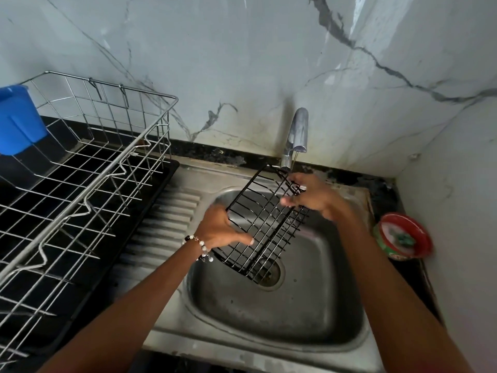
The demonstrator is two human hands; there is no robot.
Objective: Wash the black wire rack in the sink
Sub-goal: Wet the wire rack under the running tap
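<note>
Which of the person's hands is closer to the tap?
The right hand. It grips the top end of the black wire rack just below the tap spout. The left hand holds the rack's lower left edge, farther down over the sink.

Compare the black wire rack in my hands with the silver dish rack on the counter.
The black wire rack is small, dark-coated and held tilted over the sink by both hands. The silver dish rack is far bigger, bare shiny metal, and sits flat on a black tray. Both are open wire grids.
</note>
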